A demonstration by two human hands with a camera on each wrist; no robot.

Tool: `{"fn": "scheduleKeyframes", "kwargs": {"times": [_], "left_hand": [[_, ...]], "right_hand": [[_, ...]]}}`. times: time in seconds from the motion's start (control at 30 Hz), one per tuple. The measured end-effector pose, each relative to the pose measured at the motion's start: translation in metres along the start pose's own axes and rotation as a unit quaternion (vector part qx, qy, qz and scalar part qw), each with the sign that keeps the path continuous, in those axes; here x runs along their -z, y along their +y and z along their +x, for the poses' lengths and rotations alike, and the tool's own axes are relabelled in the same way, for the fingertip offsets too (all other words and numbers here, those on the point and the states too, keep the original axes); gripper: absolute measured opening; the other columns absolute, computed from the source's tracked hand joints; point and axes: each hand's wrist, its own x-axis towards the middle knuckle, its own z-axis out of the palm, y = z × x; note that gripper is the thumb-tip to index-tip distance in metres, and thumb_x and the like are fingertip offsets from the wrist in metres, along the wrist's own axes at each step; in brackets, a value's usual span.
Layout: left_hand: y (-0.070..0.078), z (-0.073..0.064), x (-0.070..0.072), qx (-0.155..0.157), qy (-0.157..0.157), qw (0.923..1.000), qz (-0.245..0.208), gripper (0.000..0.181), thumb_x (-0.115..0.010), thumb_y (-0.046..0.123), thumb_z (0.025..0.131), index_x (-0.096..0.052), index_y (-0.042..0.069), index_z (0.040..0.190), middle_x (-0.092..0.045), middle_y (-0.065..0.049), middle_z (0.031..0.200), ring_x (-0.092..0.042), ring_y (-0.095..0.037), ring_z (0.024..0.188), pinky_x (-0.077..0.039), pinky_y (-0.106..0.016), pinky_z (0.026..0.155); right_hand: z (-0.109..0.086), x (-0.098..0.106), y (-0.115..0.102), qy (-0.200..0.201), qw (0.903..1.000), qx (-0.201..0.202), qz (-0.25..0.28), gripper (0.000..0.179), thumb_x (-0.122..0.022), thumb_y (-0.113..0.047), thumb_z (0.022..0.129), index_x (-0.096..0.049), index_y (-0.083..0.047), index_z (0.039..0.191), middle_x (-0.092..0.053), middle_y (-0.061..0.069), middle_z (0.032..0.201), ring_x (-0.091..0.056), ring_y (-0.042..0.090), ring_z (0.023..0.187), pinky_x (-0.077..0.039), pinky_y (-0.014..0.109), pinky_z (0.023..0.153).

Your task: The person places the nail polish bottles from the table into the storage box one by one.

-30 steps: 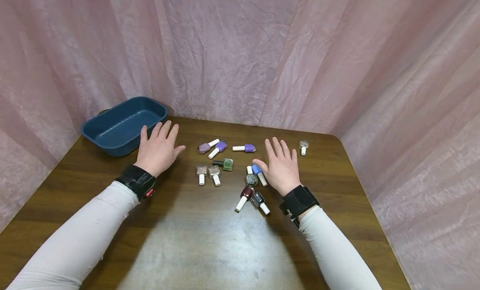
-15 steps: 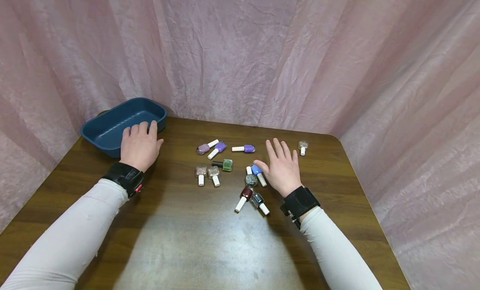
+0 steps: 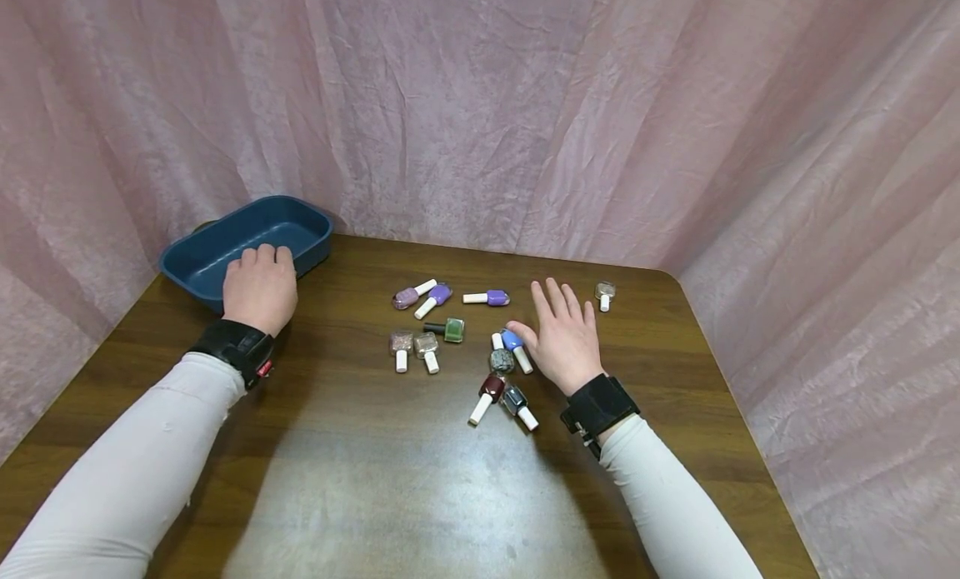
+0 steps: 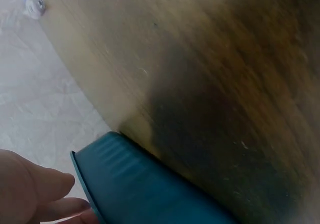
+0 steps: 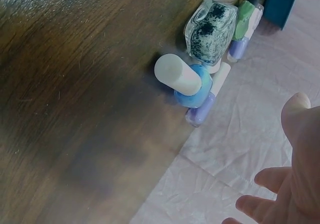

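Observation:
At the far left of the head view stands a dark blue plastic basin [image 3: 296, 225]. My left hand [image 3: 262, 289] has its fingers curled over the near rim; the left wrist view shows fingertips at the rim and the thumb apart from the outer wall. My right hand [image 3: 564, 337], fingers spread, hovers just right of a blue nail polish bottle [image 3: 512, 341] and holds nothing. Around it lie a speckled bottle [image 3: 501, 361], a dark red one [image 3: 492, 386] and a dark grey one [image 3: 514, 398].
Farther left lie a green bottle [image 3: 454, 330], two glittery bottles [image 3: 401, 342], a mauve bottle [image 3: 406, 297] and purple ones [image 3: 497, 297]. Another glittery bottle [image 3: 605, 291] lies at the back right. A pink curtain [image 3: 480, 129] hangs behind the wooden table [image 3: 360, 479].
My left hand has moved left from beside the basin to its near rim, and its fingers have curled over it. My right hand has stayed nearly still.

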Motion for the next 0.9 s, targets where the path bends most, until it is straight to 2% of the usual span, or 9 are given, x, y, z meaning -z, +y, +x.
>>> {"fn": "scheduleKeyframes", "kwargs": {"times": [0.13,0.27,0.5,0.67,0.9], "left_hand": [[-0.0045,0.0005,0.0000,0.000,-0.025,0.9997,0.005,0.019,-0.052,-0.009,0.103,-0.058,-0.023,0.114,-0.058,-0.044,0.106,-0.058,-0.063,0.100,-0.051,-0.074,0.084],[-0.0071,0.0018,-0.0013,0.001,-0.043,0.9991,0.008,0.019,-0.052,-0.011,0.104,-0.060,-0.024,0.114,-0.060,-0.045,0.106,-0.059,-0.064,0.101,-0.051,-0.074,0.085],[-0.0063,0.0040,-0.0020,0.002,-0.069,0.9976,0.009,0.017,-0.062,-0.015,0.098,-0.062,-0.024,0.112,-0.063,-0.045,0.106,-0.061,-0.063,0.101,-0.052,-0.073,0.086],[-0.0043,0.0051,-0.0030,-0.005,-0.062,0.9980,0.006,0.014,-0.061,-0.016,0.098,-0.063,-0.023,0.110,-0.064,-0.044,0.105,-0.062,-0.063,0.100,-0.053,-0.073,0.086],[0.0015,0.0043,-0.0063,-0.032,-0.044,0.9985,-0.002,0.010,-0.057,-0.017,0.099,-0.065,-0.021,0.105,-0.065,-0.042,0.100,-0.063,-0.061,0.096,-0.053,-0.073,0.083]], "right_hand": [[-0.0009,-0.0010,0.0003,0.008,1.0000,0.003,-0.005,0.083,-0.060,-0.060,0.109,-0.040,-0.009,0.171,-0.035,0.020,0.176,-0.028,0.043,0.163,-0.024,0.072,0.128],[-0.0017,-0.0020,0.0008,0.011,0.9999,0.004,-0.006,0.082,-0.061,-0.059,0.109,-0.040,-0.009,0.171,-0.035,0.020,0.176,-0.029,0.043,0.163,-0.025,0.072,0.128],[-0.0031,-0.0025,0.0025,0.010,0.9999,0.001,0.000,0.082,-0.061,-0.059,0.109,-0.041,-0.008,0.170,-0.036,0.021,0.175,-0.031,0.044,0.162,-0.025,0.072,0.128],[-0.0037,-0.0037,0.0050,0.012,0.9999,-0.002,0.009,0.081,-0.061,-0.057,0.109,-0.042,-0.007,0.170,-0.038,0.021,0.174,-0.032,0.043,0.162,-0.023,0.071,0.129],[-0.0042,-0.0034,0.0060,0.013,0.9998,0.003,0.013,0.081,-0.061,-0.056,0.110,-0.041,-0.006,0.170,-0.039,0.021,0.174,-0.033,0.043,0.161,-0.024,0.070,0.129]]}}
